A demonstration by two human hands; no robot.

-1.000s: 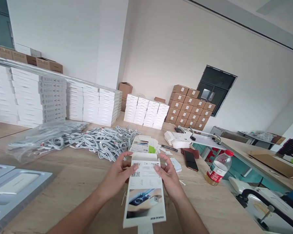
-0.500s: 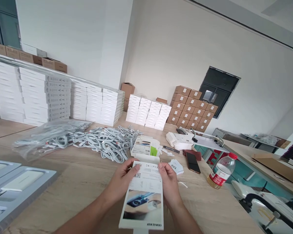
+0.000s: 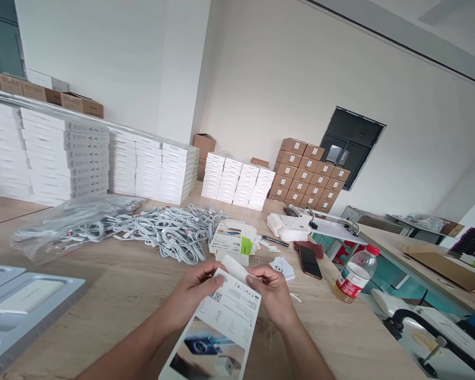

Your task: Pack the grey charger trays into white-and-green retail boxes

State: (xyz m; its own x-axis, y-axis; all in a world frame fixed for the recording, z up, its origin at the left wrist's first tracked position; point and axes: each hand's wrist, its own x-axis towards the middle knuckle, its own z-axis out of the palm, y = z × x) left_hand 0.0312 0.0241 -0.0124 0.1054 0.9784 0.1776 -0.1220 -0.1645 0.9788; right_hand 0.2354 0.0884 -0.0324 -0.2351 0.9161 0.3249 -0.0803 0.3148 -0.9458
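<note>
A white printed carton (image 3: 225, 322) is held between my two hands, its photo of a phone and charger toward me and a white end flap raised at the far side. My left hand (image 3: 196, 290) grips the far left corner, thumb on the print by the QR code. On the far right corner, my right hand (image 3: 275, 293) pinches the edge by the flap. Just beyond lies a flattened printed box (image 3: 227, 238) with a green patch. A heap of pale grey cables (image 3: 174, 229) spreads to its left, and small white cards (image 3: 283, 268) lie to the right.
Stacked white boxes (image 3: 148, 163) line the back left, with brown cartons (image 3: 309, 171) behind. At right are a phone (image 3: 310, 261), a pen (image 3: 276, 241), a red-capped bottle (image 3: 355, 274) and a pile of white cartons (image 3: 288, 227). Grey trays (image 3: 59, 306) sit at the left edge.
The carton has tilted, its near end swinging left and downward. My right hand has shifted onto the flap edge, and the flap now stands angled up.
</note>
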